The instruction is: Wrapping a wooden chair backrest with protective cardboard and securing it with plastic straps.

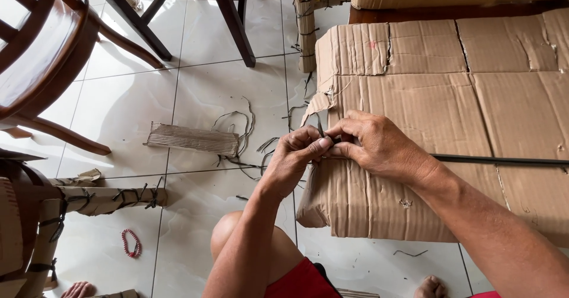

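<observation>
On the brown cardboard-wrapped package (438, 126), both hands (341, 150) pinching a black strap (498, 161).

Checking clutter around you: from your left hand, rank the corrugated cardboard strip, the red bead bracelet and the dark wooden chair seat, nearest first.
1. Corrugated cardboard strip, on the tiles just left of the left hand.
2. Red bead bracelet, lower left on the floor.
3. Dark wooden chair seat, far upper left.

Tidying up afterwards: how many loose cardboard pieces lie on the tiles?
2: a ribbed cardboard strip left of the hands, and a small scrap near the wrapped leg. Others may be hidden.
</observation>
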